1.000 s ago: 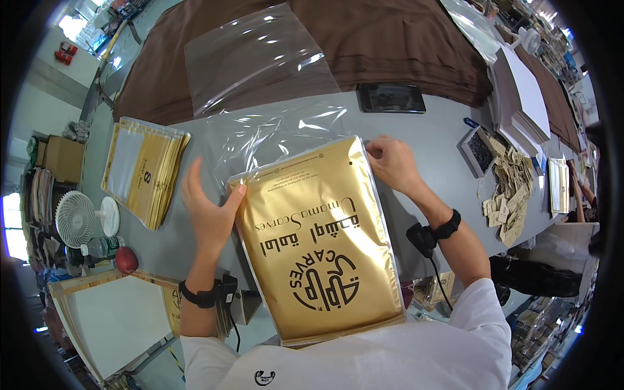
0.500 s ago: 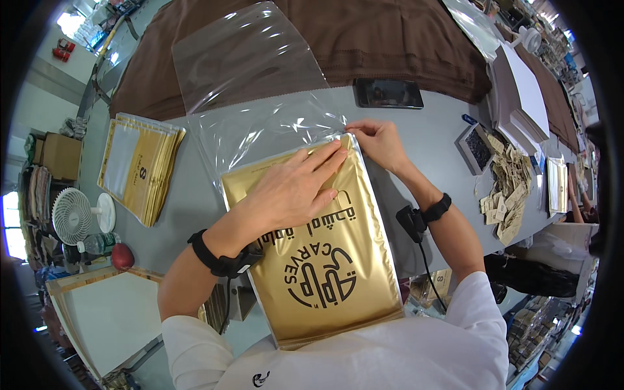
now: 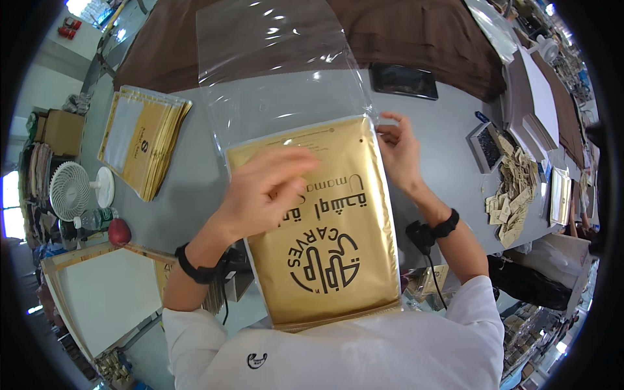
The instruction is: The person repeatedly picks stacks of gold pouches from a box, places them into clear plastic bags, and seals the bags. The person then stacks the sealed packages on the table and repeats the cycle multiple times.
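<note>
A flat gold packet with black print lies on the grey table in front of me, its near end against my white shirt. A clear plastic sheet or bag stretches from its far end onto brown fabric. Over the packet's left half hovers my left hand, blurred, fingers loosely stretched and holding nothing that I can see. My right hand is beside the packet's far right corner, by the plastic's edge. Its fingers are bent and slightly apart, and their tips seem just off the plastic.
Brown fabric covers the far side, with a black phone at its edge. Stacked gold packets lie left, near a white fan. On the right are a small dark box, a pile of tan tags and stacked sheets.
My left hand has lifted off the packet's far edge and drawn back toward me. My right hand's pinch at the corner has loosened. The view has shifted slightly.
</note>
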The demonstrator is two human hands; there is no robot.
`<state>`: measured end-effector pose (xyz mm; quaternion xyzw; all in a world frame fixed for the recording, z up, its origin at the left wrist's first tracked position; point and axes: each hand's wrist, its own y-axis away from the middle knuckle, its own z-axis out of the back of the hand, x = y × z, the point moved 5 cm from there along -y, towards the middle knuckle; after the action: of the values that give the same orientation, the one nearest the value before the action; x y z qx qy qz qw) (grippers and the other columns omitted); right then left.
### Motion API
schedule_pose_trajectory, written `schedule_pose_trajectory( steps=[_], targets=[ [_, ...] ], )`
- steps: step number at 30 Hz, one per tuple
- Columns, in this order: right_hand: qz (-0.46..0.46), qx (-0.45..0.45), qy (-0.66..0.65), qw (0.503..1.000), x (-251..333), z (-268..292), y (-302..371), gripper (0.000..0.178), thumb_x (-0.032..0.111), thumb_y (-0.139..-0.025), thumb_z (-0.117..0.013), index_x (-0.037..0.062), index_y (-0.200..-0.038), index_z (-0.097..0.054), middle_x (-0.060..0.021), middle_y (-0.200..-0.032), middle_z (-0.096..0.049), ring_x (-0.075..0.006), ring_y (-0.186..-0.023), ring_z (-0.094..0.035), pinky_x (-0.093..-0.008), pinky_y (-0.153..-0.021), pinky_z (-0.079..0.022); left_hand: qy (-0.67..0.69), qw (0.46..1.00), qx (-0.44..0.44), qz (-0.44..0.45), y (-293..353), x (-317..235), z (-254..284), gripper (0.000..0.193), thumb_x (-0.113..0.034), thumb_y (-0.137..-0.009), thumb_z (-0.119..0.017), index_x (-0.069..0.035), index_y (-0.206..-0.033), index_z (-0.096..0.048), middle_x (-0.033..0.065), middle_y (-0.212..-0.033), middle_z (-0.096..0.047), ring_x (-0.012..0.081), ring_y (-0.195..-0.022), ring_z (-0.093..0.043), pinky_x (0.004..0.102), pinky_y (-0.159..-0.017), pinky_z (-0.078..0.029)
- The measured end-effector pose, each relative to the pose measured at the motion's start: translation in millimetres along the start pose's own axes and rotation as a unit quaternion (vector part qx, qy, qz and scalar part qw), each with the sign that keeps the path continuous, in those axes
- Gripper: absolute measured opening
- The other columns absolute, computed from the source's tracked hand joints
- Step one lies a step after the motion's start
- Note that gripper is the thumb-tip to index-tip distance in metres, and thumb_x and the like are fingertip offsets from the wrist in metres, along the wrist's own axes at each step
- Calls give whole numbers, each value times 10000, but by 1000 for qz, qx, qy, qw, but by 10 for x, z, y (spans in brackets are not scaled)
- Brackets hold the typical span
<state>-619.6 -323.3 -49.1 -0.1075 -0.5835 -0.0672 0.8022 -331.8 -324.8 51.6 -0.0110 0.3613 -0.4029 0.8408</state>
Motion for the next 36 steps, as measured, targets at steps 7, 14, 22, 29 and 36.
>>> schedule_pose_trajectory(
  steps=[7, 14, 22, 29, 36],
  targets=[
    [-63, 50, 113, 990, 4, -7, -168, 233, 151, -932, -763, -48, -1050, -734, -134, -786, -734, -156, -727, -705, -324, -682, -545, 264, 849, -186, 418, 1260, 819, -3, 406, -33, -1000, -664, 47, -1393, -605, 86, -1158, -730, 98, -991, -670, 249, -842, -537],
    [-9, 176, 267, 947, 224, 60, -132, 228, 134, -902, -741, -73, -997, -727, -176, -701, -656, -180, -600, -622, -368, -613, -490, 295, 833, -237, 404, 1244, 970, -152, 283, -73, -1049, -619, 67, -1288, -678, 44, -1005, -757, 61, -838, -668, 228, -697, -528],
    [-67, 200, 149, 966, 176, 101, -10, 200, 55, -939, -678, -79, -1079, -726, -103, -747, -721, -65, -710, -613, -282, -657, -513, 389, 795, -176, 431, 1253, 1038, -204, 259, -61, -1051, -611, 61, -1266, -691, 25, -979, -747, 76, -806, -672, 230, -672, -526],
    [-55, 163, 128, 977, 167, 201, 200, 187, 39, -920, -684, -66, -1069, -729, -165, -779, -735, -107, -726, -658, -305, -679, -536, 84, 880, -259, 388, 1482, 850, -207, 83, -18, -957, -701, 43, -992, -745, 117, -846, -755, 118, -738, -681, 283, -644, -510],
    [-134, 242, 197, 941, 409, 604, 1461, 143, 15, -900, -662, -4, -987, -774, -178, -916, -754, -267, -744, -735, -357, -681, -565, 61, 919, -127, 367, 2455, -366, -442, 46, -58, -891, -733, -22, -877, -759, 108, -697, -631, 227, -586, -622, 339, -563, -468]
  ],
)
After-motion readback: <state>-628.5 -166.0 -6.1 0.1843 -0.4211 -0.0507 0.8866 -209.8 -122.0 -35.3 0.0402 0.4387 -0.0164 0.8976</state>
